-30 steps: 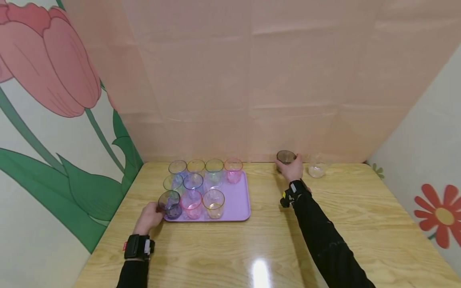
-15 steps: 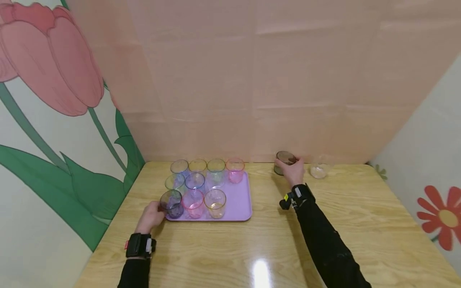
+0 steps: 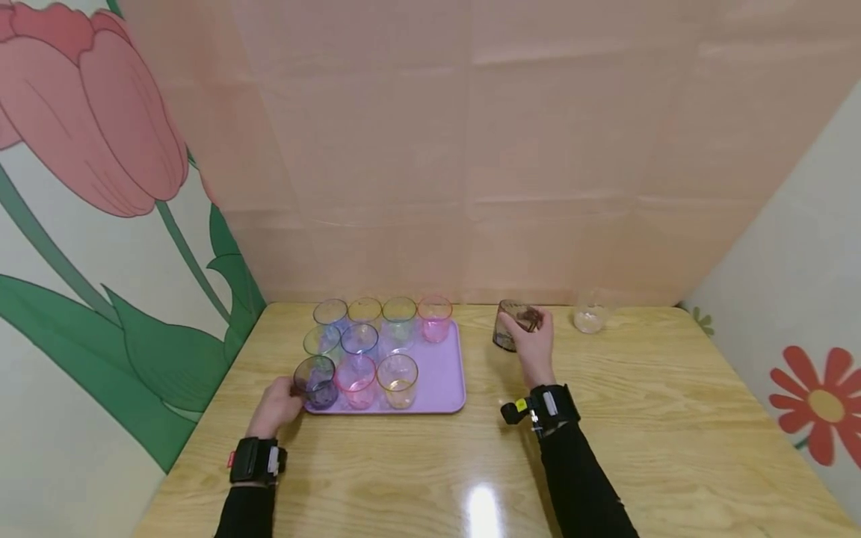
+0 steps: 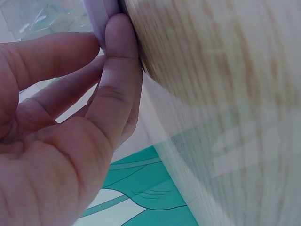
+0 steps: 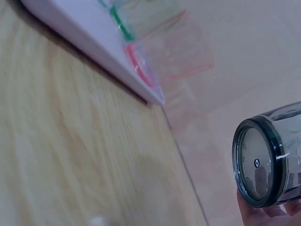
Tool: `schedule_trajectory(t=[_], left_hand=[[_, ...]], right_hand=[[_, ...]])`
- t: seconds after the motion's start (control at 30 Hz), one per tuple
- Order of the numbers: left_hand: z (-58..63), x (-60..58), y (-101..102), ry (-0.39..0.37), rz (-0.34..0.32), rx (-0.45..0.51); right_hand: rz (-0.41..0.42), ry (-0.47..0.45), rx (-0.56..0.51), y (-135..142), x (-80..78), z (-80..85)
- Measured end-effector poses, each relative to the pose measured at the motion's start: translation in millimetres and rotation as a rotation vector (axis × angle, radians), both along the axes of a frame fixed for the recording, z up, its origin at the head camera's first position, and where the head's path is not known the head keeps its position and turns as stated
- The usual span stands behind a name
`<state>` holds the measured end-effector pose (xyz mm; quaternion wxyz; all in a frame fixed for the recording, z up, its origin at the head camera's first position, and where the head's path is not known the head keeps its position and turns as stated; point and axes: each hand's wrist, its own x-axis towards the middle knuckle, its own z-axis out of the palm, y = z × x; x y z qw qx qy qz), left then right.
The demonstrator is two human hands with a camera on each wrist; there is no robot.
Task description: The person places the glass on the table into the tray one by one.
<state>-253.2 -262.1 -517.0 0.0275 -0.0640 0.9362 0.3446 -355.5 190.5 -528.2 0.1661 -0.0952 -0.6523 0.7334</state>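
My left hand [image 3: 274, 409] is at the near left corner of a lilac tray [image 3: 440, 381]; in the left wrist view its thumb and fingers pinch the tray's edge [image 4: 99, 18]. To the right of the tray, my right hand [image 3: 536, 350] grips a smoky grey glass tumbler [image 3: 506, 334] by its side. The tumbler tilts a little, and its round base [image 5: 256, 162] shows in the right wrist view, raised off the table. Tinted tumblers stand in rows on the tray, among them a pink one [image 3: 356, 385], a yellow one [image 3: 398, 385] and a dark purple one [image 3: 318, 385].
A clear tumbler [image 3: 590, 317] stands at the back of the wooden table [image 3: 377, 471], right of my right hand. A pinkish sheet [image 3: 464, 187] hangs behind the table's far edge. Painted walls with a tulip [image 3: 94, 112] and a red flower [image 3: 817, 403] flank it.
My right hand has brought the smoky grey tumbler left and toward me from the back edge, tilting it. My left hand has stayed at the tray's corner.
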Motion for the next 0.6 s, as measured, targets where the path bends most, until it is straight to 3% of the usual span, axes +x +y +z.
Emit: schedule_trajectory(t=[0.23, 0.6], left_hand=[[-2.7, -0.2, 0, 0.004, -0.003, -0.009], [-0.5, -1.8, 1, -0.015, 0.009, 0.001]], right_hand=[[0.021, -0.006, -0.011, -1, 17.8, -2.6], [0.077, 0.012, 0.008, -7, 24.1, 1.6]])
